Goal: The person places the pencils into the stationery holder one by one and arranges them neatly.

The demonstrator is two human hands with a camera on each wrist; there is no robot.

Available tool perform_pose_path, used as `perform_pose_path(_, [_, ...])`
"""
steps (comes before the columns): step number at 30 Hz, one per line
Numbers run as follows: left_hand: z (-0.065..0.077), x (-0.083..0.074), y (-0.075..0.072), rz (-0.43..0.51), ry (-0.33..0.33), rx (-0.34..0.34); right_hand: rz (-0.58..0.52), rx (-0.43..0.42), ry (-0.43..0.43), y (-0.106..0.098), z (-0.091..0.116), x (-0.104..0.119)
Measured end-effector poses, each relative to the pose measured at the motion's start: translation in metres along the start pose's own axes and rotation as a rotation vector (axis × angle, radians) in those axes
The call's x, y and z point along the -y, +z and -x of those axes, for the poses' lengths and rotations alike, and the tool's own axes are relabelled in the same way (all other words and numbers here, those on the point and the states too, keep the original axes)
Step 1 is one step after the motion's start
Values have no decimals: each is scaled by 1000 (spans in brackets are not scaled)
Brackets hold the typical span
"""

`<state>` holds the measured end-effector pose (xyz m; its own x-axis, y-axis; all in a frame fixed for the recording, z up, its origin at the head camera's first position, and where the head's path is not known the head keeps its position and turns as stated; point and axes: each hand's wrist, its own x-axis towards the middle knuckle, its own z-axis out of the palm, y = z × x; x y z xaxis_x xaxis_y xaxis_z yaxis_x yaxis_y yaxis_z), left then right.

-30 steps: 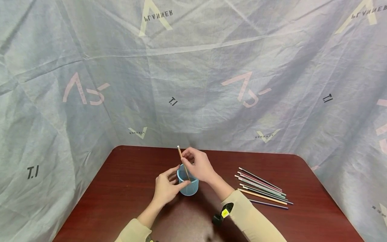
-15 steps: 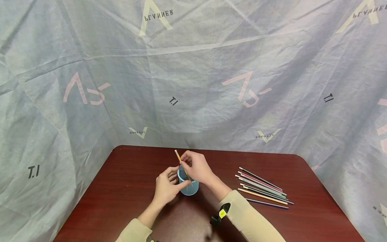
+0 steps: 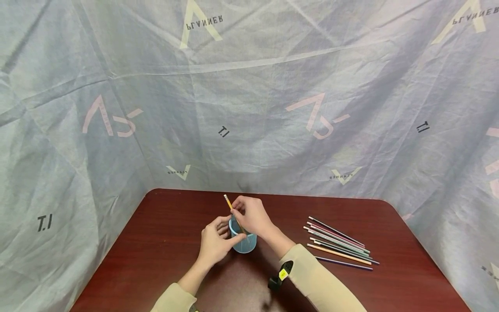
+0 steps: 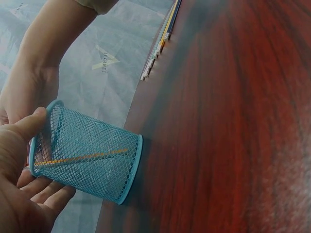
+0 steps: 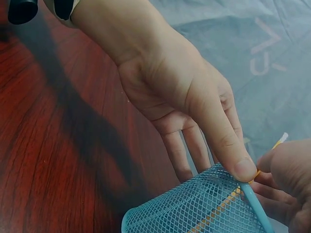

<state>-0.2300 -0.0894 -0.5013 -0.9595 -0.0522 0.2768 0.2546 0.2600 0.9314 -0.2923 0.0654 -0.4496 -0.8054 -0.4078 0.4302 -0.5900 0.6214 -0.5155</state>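
Observation:
A light blue mesh pencil cup [image 3: 244,245] stands upright on the table, with my left hand [image 3: 214,242] gripping it near the rim. In the right wrist view the left thumb [image 5: 243,170] lies on the rim. My right hand [image 3: 253,214] pinches a yellow pencil [image 3: 228,201] above the cup's mouth, white eraser end up. The pencil leans to the left, and its lower part [image 4: 92,157] shows through the mesh, reaching close to the base. Some right fingers are hidden behind the cup and left thumb in the left wrist view.
To the right, several pencils [image 3: 339,240] lie side by side on the dark red table [image 3: 179,216], white eraser ends toward the cup. A grey printed cloth [image 3: 257,86] hangs behind and at both sides of the table. A black wrist camera [image 3: 274,282] sits below the right sleeve.
My right hand has come slightly down and left with the pencil, which now sits lower in the cup and tilts more. The left hand and cup stay in place.

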Motion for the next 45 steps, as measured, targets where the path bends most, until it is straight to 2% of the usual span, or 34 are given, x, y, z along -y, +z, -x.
perform_pose_path(10, [2, 0, 1, -9, 9, 9, 5, 20, 27, -1, 0, -2])
perform_pose_path(17, [0, 1, -2, -29, 10, 1, -23, -8, 27, -13, -3, 0])
perform_pose_path(21, [0, 2, -2, -38, 5, -13, -15, -34, 21, -29, -2, 0])
perform_pose_path(28, [0, 1, 0, -12, 5, -9, 18, -53, -1, -72, 4, -4])
perform_pose_path(36, [0, 0, 0, -4, 0, -7, 76, -76, -20, -118, 18, -20])
perform_pose_path(45, [0, 1, 1, -10, 9, -13, 152, -61, -25, -146, 42, -41])
